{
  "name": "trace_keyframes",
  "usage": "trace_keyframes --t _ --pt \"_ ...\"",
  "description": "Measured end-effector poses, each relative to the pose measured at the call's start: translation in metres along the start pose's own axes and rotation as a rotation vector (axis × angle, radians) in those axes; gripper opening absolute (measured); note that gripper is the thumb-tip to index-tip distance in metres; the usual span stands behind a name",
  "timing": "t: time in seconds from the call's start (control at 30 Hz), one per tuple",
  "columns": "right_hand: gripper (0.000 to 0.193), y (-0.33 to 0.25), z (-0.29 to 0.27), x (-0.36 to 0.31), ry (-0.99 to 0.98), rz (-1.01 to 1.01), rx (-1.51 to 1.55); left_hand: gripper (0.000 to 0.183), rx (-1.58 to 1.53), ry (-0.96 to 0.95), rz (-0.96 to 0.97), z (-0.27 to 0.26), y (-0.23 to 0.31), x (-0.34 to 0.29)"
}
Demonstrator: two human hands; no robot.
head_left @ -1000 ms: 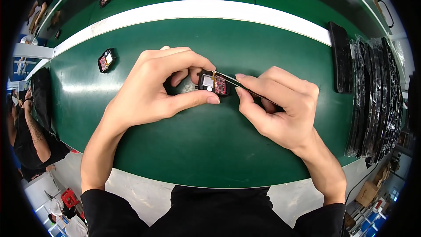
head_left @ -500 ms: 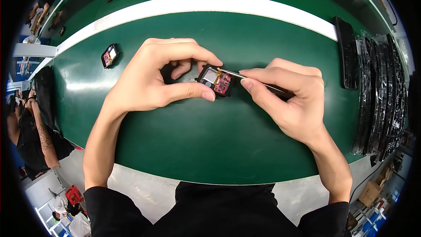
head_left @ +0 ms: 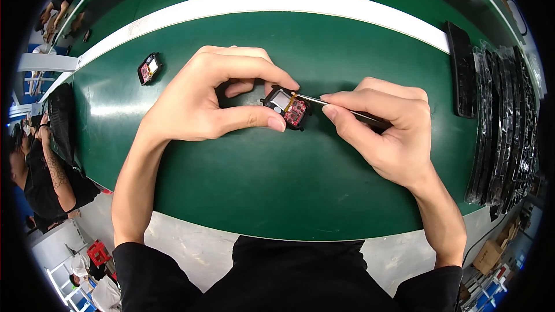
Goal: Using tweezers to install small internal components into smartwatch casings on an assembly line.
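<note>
Fingers (head_left: 287,81) of the left hand (head_left: 196,95) pinch the device (head_left: 296,114) I watch, the right hand (head_left: 393,124) pinching a tool (head_left: 311,99) at its edge.

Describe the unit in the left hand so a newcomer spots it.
Over the green table, find the left hand. It grips a small black case exposing a red circuit board. Unlike the similar case lying farther left, this one has the right hand's slim tool at it.

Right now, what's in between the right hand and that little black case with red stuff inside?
A thin metal tool: the right hand holds it, and its tip is at the black case. The head view shows this.
</note>
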State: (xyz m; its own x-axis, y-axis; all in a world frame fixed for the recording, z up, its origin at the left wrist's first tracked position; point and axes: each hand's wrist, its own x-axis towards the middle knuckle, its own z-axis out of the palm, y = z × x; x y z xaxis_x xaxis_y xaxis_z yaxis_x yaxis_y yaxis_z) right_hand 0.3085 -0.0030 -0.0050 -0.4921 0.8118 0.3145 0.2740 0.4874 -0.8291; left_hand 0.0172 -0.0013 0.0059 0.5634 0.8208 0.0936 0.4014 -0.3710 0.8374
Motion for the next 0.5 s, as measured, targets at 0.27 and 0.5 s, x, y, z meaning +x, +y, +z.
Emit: trace_keyframes --t 0.27,0.5 --pt "0.009 -0.0008 -0.0018 0.0011 -0.032 0.013 0.01 0.052 0.08 -0.025 -0.008 -0.0004 0.0005 -0.0012" --pt "0.007 -0.0032 -0.0013 0.0008 -0.036 0.05 -0.005 0.051 0.124 -0.027 -0.017 0.0009 0.0033 -0.0014"
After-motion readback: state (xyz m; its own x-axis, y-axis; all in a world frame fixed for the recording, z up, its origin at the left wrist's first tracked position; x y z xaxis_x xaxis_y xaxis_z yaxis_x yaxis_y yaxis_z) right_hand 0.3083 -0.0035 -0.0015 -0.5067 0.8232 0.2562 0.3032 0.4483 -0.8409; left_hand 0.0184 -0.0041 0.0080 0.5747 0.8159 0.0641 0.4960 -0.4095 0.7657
